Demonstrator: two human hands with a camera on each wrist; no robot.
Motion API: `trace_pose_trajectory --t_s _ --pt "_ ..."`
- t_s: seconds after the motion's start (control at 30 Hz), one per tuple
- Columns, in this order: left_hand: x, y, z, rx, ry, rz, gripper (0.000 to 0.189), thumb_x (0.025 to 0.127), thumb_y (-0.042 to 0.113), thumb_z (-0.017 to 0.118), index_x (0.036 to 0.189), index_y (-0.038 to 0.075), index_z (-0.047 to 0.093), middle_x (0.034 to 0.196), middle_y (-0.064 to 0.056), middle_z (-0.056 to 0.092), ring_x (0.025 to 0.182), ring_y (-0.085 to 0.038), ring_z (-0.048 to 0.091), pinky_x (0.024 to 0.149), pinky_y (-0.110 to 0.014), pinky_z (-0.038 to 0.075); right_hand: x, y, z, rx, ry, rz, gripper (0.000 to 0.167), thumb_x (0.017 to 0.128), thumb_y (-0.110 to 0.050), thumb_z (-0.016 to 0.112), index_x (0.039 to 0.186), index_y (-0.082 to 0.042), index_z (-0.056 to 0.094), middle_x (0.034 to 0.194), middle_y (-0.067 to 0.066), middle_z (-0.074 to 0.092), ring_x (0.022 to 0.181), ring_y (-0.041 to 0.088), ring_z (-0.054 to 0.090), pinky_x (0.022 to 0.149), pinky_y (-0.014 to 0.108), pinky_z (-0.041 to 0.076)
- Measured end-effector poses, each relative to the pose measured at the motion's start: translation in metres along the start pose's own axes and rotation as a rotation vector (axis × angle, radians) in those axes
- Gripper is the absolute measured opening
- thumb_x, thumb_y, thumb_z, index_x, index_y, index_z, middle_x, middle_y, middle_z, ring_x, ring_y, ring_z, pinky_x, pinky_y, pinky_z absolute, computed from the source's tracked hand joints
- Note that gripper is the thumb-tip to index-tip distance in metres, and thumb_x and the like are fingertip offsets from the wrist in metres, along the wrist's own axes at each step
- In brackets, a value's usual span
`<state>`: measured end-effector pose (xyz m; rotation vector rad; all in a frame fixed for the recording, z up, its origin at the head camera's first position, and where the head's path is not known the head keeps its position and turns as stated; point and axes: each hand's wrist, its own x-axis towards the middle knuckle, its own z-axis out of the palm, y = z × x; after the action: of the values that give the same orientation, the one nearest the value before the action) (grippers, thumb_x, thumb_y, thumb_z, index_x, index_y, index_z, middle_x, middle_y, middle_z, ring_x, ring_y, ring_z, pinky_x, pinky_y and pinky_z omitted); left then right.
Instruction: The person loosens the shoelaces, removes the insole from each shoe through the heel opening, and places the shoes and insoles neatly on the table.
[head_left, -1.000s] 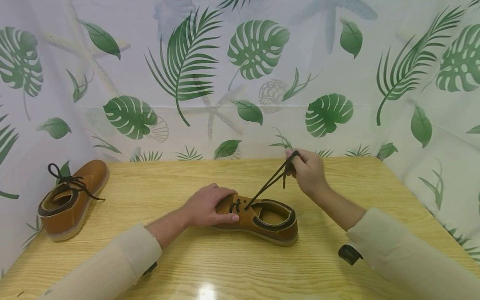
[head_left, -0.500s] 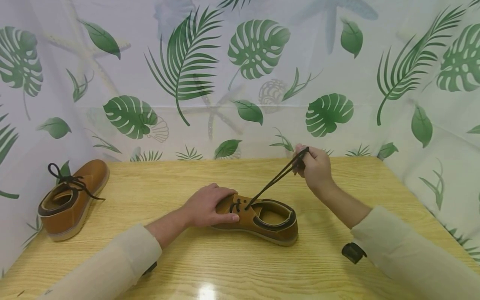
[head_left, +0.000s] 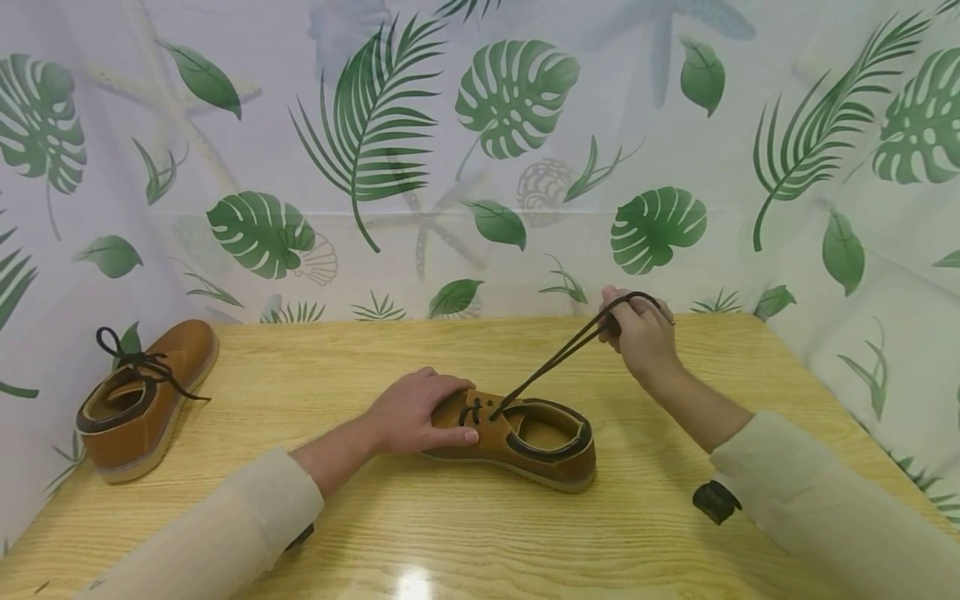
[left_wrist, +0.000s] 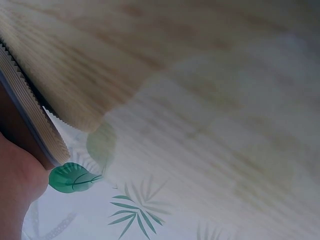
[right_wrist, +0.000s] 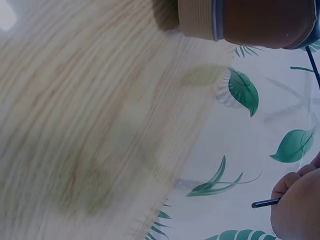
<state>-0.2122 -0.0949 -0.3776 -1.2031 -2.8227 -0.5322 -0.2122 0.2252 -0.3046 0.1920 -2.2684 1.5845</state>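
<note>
A brown leather shoe (head_left: 517, 458) sits on the table with its toe to the left. My left hand (head_left: 416, 414) grips it over the toe, thumb on the near side and fingers on the far side. In the left wrist view, part of that hand (left_wrist: 20, 187) lies against the shoe's ridged sole (left_wrist: 42, 102). Black shoelace strands (head_left: 538, 373) stretch up and right from the eyelets to my right hand (head_left: 641, 335), which pinches them above the table. A lace tip (right_wrist: 265, 203) pokes out of that hand in the right wrist view.
A second brown shoe (head_left: 135, 446), its lace tied in a bow (head_left: 138, 358), stands at the table's left edge. The wood-grain table (head_left: 465, 542) ends at a white leaf-print cloth (head_left: 420, 167) behind and at both sides.
My right hand has moved right and slightly up, drawing the shoelace strands along at a lower slant. A hanging lace end now lies over the back of the hand. My left hand and the shoe stayed put.
</note>
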Motion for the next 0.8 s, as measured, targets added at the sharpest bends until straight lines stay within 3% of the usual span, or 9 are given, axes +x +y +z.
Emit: trace_pose_trajectory --t_s 0.17,0.33,0.57,0.8 --pt "0.000 0.000 0.000 -0.003 -0.003 -0.005 0.070 0.088 0.061 0.064 0.141 0.016 0.056 0.131 0.002 0.065 0.108 -0.019 0.056 0.090 -0.037 0.047 0.003 0.004 -0.003 -0.014 0.032 0.003 0.052 0.106 -0.032 0.048 0.073 0.006 0.063 0.054 -0.012 0.057 0.048 0.004 0.055 0.046 0.019 0.044" --pt "0.000 0.000 0.000 -0.002 -0.003 -0.004 0.070 0.088 0.061 0.063 0.141 0.016 0.056 0.132 0.002 0.065 0.108 -0.018 0.056 0.089 -0.036 0.047 0.003 0.006 -0.008 -0.076 0.021 0.055 0.059 0.105 -0.041 0.045 0.077 0.007 0.065 0.054 -0.011 0.058 0.050 0.004 0.056 0.048 0.019 0.043" --pt "0.000 0.001 0.000 -0.002 0.004 0.004 0.069 0.088 0.061 0.063 0.140 0.016 0.057 0.130 0.002 0.065 0.106 -0.018 0.057 0.088 -0.036 0.047 0.005 0.014 -0.017 -0.236 -0.070 0.101 0.073 0.104 -0.057 0.035 0.078 0.003 0.069 0.053 -0.008 0.059 0.052 0.012 0.055 0.052 0.025 0.041" --pt "0.000 0.000 0.001 -0.002 -0.002 0.000 0.070 0.088 0.061 0.063 0.141 0.016 0.056 0.132 0.001 0.065 0.108 -0.019 0.056 0.089 -0.037 0.047 0.008 0.022 -0.027 -0.335 -0.186 0.173 0.076 0.103 -0.062 0.030 0.073 -0.002 0.067 0.053 -0.003 0.059 0.052 0.017 0.051 0.053 0.030 0.038"
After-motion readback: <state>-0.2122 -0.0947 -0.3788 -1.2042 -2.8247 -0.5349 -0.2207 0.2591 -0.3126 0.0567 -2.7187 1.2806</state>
